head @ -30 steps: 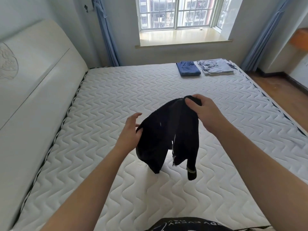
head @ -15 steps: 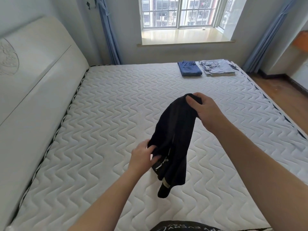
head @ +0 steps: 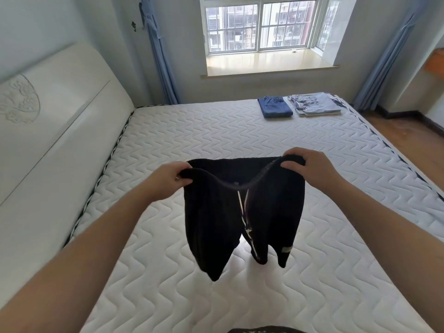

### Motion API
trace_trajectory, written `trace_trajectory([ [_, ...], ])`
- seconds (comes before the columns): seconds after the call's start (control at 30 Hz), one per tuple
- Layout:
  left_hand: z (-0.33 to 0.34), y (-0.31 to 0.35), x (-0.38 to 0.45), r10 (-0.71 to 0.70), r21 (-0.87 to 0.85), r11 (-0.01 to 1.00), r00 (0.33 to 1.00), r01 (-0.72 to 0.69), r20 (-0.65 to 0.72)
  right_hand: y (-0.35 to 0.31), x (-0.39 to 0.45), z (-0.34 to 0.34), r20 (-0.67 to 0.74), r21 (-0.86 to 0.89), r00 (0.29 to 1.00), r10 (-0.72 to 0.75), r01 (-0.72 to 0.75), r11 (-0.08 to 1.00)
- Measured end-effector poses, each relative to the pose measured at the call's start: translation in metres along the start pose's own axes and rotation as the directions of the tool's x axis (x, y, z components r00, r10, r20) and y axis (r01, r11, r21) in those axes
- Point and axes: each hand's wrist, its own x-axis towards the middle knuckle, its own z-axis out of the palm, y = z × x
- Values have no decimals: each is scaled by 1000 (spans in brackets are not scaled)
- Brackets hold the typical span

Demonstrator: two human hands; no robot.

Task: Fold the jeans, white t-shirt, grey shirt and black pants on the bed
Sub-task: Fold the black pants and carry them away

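**Inspector:** At nine o'clock, along the left edge, a white padded headboard (head: 55, 131) with an embossed crest borders the bed (head: 168, 272), whose bare quilted mattress fills most of the view. Report on the hands.

**Assistant:** Left hand (head: 168, 180), just left of centre, has its fingers curled tight round the left end of the waistband of the black pants (head: 242, 212). The thumb lies on the near side and the cloth is bunched in the grip.

**Inspector:** And the garment itself?

**Assistant:** At the centre, held up clear of the mattress. The waistband sags between the two hands. Both legs hang toward six o'clock, with white drawcords down the middle and a pale tag on the right leg. Whether the leg ends touch the mattress cannot be told.

**Inspector:** Right hand?

**Assistant:** Right hand (head: 307, 167), just right of centre, grips the other end of the waistband, fingers wrapped over the top edge and closed on the cloth.

**Inspector:** Other items?

**Assistant:** At one o'clock, by the far edge of the bed, the jeans (head: 275, 107) lie folded. Just beside them to the right is a folded pale stack (head: 314, 106). Which shirt lies on top cannot be told. A window (head: 259, 25) stands at twelve o'clock, with blue curtains (head: 161, 54) either side.
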Motion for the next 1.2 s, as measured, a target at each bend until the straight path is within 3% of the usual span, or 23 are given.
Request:
trace_trajectory([
  [0.1, -41, 10, 5, 57, 138, 988, 997, -64, 55, 8, 2, -14, 23, -84, 997, -71, 72, 994],
  [0.3, -104, 42, 16, 195, 395, 888, 970, -236, 142, 7, 18, -35, 237, -305, 942, -238, 305, 902],
  [0.43, -127, 55, 19, 249, 445, 841, 950, -308, 186, 3, 25, -44, 308, -346, 900, -307, 407, 846],
  [0.53, -138, 57, 18, 286, 469, 815, 940, -340, 184, -2, 24, -45, 287, -349, 880, -379, 464, 814],
  [0.67, -146, 56, 19, 286, 425, 853, 953, -302, 103, -8, 28, -43, 252, -361, 882, -399, 468, 807],
  [0.9, -155, 48, 22, 339, 366, 889, 932, -274, -128, -26, 51, -71, 317, -371, 930, -184, 300, 879],
  [1.0, -161, 48, 22, 332, 292, 917, 926, -271, -182, -39, 55, -81, 179, -346, 969, -170, 224, 911],
  [1.1, -167, 45, 24, 261, 203, 957, 919, -206, -297, -52, 63, -86, 25, -241, 984, -178, 179, 954],
  [1.2, -168, 44, 27, 201, -8, 976, 913, -218, -356, -63, 69, -89, -45, 42, 989, -143, 145, 989],
])
